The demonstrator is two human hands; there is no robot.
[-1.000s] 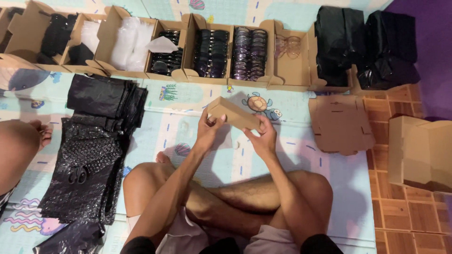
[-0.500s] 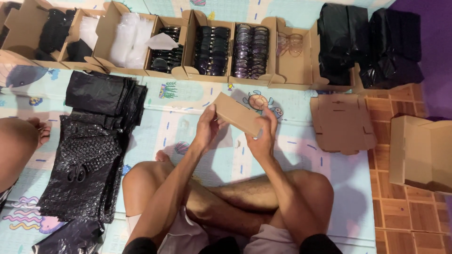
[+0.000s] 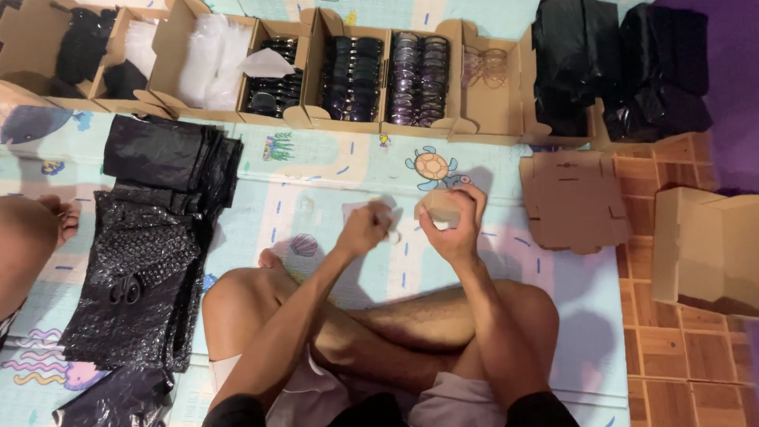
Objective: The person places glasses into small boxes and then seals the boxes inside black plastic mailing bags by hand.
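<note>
Soft play mat (image 3: 332,170) with a turtle picture covers the floor, and open boxes of glasses (image 3: 379,75) sit in a row at the far edge. A person sits cross-legged. Their right hand (image 3: 452,225) curls around a small brown cardboard box (image 3: 437,207), held up just above the mat. Their left hand (image 3: 365,229) is right beside it, pinching something small and pale, maybe paper; it is too blurry to tell. Flat cardboard (image 3: 573,202) lies to the right. Black bubble bags (image 3: 134,277) lie to the left.
</note>
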